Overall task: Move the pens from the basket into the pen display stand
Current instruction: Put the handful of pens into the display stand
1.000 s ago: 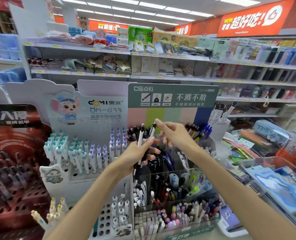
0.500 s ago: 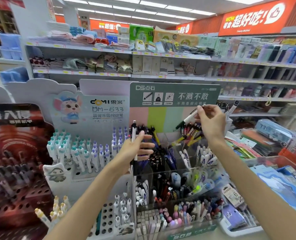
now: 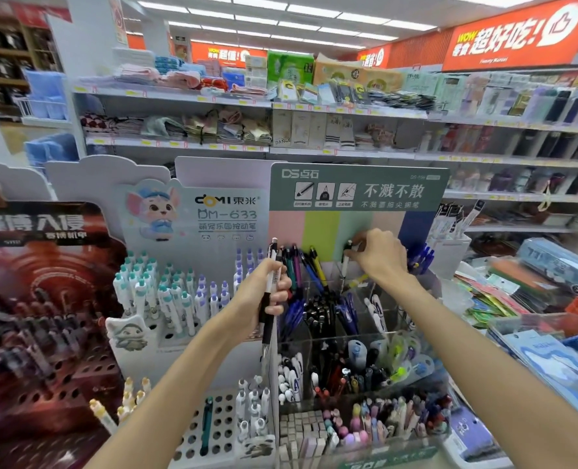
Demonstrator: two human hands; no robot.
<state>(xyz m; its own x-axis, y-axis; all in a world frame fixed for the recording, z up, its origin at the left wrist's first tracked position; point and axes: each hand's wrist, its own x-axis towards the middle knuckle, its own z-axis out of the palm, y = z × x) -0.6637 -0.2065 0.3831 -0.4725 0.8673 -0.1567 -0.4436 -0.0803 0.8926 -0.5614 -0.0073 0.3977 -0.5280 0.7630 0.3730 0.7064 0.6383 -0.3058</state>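
A white-barrelled pen [image 3: 346, 262] was found pinched near its top between the fingertips of the right hand [image 3: 378, 253], held roughly upright with its lower end inside a rear compartment of the clear pen display stand [image 3: 358, 346]. That compartment lay just in front of the stand's green header card [image 3: 358, 186]; coloured pens [image 3: 301, 265] were seen standing in the compartment to its left, and blue pens [image 3: 422, 257] to its right. A second pen [image 3: 270, 292], white with a black sleeve, was gripped upright in the curled fingers of the left hand [image 3: 263, 296], at the stand's left edge and above its front compartments. Whether further pens were held in that grip could not be told. Dark and blue pens were noted in the middle compartments, pastel ones in the front row. A white cartoon-mouse pen display [image 3: 186, 265] stood just beside the stand on the left. Stocked store shelves [image 3: 348, 113] were observed behind. The basket could not be identified.
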